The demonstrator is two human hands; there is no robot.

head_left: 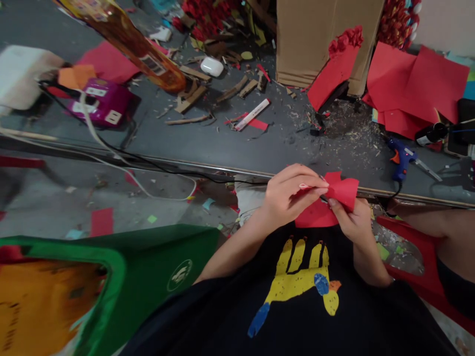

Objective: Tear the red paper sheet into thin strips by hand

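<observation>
Close to my body, at the table's front edge, I hold a sheet of red paper [344, 193] between both hands. The paper is bent, with a notched upper edge. My left hand [287, 195] pinches its left side between thumb and fingers. On the right, my right hand [354, 220] grips the paper with its thumb on the near face. Something small and dark shows between the fingertips; I cannot make out what it is. Further right on the table lies a blue glue gun [401, 158], apart from my hands.
Red sheets [415, 89] and a cardboard box [315, 39] are at the back right. A marker [252, 114], scraps, a purple power socket [104, 101] and a bottle [129, 44] lie leftward. A green bin [159, 262] stands at lower left; another person's leg [419, 220] is at right.
</observation>
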